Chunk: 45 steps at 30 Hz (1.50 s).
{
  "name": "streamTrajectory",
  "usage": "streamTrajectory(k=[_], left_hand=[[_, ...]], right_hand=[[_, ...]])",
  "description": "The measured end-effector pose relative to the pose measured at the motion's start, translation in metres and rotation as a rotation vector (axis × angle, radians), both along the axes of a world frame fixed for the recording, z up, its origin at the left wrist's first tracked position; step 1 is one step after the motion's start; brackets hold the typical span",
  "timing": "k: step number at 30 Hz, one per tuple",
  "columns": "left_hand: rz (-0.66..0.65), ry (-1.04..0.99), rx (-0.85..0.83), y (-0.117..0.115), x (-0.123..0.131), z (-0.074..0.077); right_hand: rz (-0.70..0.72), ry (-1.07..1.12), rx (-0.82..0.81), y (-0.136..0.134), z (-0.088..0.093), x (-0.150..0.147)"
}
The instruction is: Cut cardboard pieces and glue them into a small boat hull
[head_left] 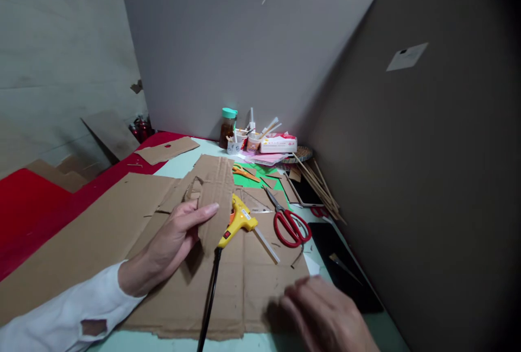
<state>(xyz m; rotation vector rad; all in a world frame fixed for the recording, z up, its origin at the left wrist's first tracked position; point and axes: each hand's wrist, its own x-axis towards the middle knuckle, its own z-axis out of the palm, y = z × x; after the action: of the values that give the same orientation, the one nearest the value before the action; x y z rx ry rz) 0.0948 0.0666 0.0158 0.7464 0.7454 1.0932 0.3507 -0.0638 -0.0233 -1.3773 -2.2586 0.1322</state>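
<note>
At far left, a broad cardboard panel lies flat. Your left hand, in a white sleeve, is closed on a cardboard piece, thumb on its near face; the piece is held raised above a cardboard sheet on the surface. Just right of that piece and partly hidden by it is a yellow glue gun, a glue stick protruding from its back and its black cord running toward you. Next, red-handled scissors lie with blades slightly parted. Your right hand is blurred, fingers bent, above the sheet's near right corner; whether it grips anything cannot be determined. Beside it lies a flat black panel.
</note>
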Motion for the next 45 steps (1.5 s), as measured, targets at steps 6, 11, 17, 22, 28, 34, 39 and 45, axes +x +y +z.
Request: streamTrajectory(k=[6,11,17,22,28,34,39,45], left_hand=[[-0.077,0.039,0.038,-0.005,-0.001,0.006],[-0.024,0.005,-0.065,-0.005,-0.003,0.005],[-0.12,0.04,-0.133,-0.005,-0.004,0.002],[-0.082,0.058,-0.052,-0.004,-0.003,0.006],[0.009,-0.003,0.096,0.0,-0.003,0.004],[-0.04,-0.057,0.052,0.0,-0.003,0.005],[-0.039,-0.115,0.106,0.002,-0.004,0.009],[0.009,-0.139,0.101,0.0,-0.001,0.011]], right_hand=[[-0.476,-0.399,0.055,0.06,0.021,0.014],[-0.503,-0.465,-0.056,0.094,0.012,0.015],[-0.498,-0.401,-0.051,0.106,-0.007,0.014],[-0.53,-0.252,-0.016,0.102,-0.001,0.031],[-0.374,0.686,-0.094,0.08,0.039,0.021],[-0.223,0.767,-0.506,0.078,0.057,-0.037],[-0.121,0.523,-0.557,0.076,0.061,-0.059],[-0.076,0.368,-0.51,0.066,0.045,-0.067]])
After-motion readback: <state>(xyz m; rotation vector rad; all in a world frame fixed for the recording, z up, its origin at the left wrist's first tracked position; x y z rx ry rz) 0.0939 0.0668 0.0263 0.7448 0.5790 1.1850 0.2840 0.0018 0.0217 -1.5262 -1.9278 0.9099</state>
